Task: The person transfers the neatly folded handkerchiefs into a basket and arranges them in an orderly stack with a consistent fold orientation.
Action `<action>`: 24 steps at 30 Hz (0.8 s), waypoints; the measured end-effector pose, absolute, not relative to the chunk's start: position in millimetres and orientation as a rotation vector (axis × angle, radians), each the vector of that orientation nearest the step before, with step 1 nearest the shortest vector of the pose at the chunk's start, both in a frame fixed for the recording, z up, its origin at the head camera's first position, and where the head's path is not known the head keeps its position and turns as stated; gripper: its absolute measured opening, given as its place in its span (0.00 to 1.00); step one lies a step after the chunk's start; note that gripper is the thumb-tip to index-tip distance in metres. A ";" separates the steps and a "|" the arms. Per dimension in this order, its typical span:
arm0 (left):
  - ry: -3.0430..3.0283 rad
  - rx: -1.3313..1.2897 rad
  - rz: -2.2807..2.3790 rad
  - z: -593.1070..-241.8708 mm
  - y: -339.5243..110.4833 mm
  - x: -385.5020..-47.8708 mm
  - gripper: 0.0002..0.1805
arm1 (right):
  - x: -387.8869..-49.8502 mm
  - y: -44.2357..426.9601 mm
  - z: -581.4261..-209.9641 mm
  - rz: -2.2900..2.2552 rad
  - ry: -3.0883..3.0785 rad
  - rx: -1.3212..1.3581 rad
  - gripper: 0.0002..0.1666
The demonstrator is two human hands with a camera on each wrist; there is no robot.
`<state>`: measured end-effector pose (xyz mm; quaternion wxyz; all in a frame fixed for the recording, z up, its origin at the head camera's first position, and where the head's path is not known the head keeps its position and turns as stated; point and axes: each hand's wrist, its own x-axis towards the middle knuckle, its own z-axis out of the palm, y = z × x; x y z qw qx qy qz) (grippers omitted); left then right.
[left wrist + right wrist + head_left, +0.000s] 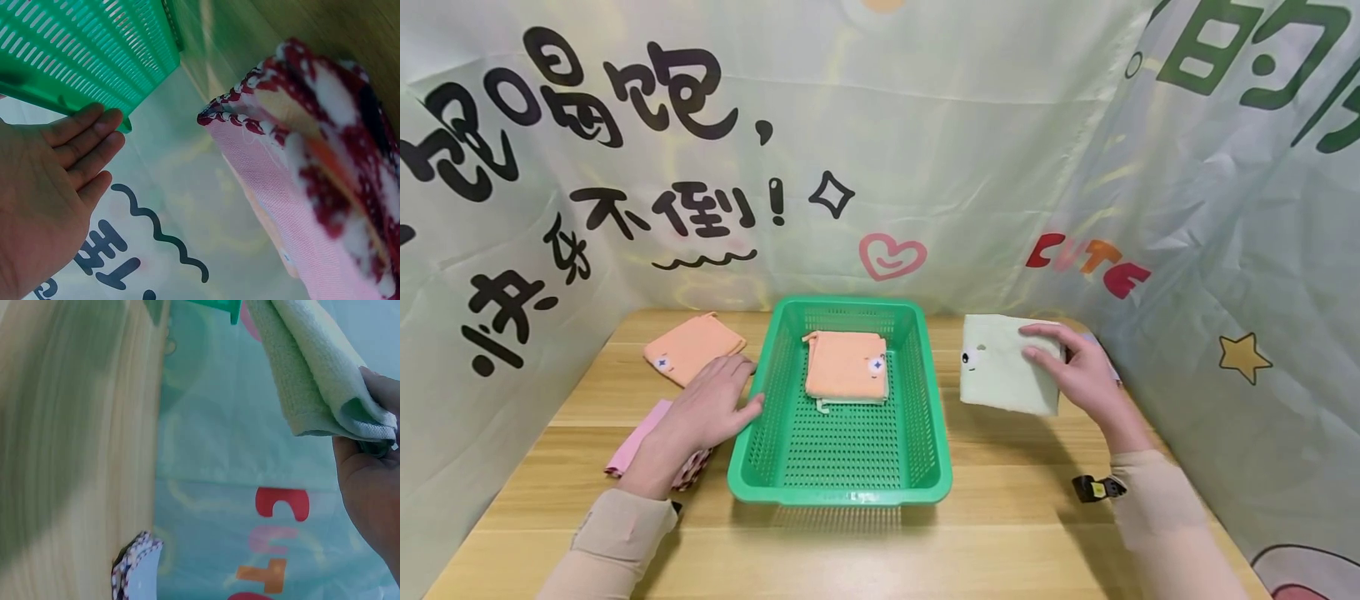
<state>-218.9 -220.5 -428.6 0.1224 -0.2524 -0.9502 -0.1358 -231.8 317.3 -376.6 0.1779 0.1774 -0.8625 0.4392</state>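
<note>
A folded pale green towel (1009,367) with a small embroidered eye hangs above the table, right of the basket. My right hand (1075,367) pinches its right edge between thumb and fingers; the right wrist view shows the towel's (312,375) folded layers. My left hand (711,404) is at the left rim of the green plastic basket (936,433), its fingers fairly straight and holding nothing. Inside the basket lies a folded orange towel (842,367) on top of a pale green one, of which only the edge shows.
Left of the basket lie another orange towel (688,346) and a pink cloth (636,442) with a red-and-white patterned side (331,181), partly behind my left arm. A cloth with a patterned edge (134,562) lies at the table's right. Printed fabric walls (985,183) surround the wooden table (1000,533).
</note>
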 end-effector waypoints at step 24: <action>-2.782 -0.736 -0.391 -428.7 -220.5 -219.4 0.26 | -246.6 264.9 -359.3 1.402 -2.370 0.550 0.20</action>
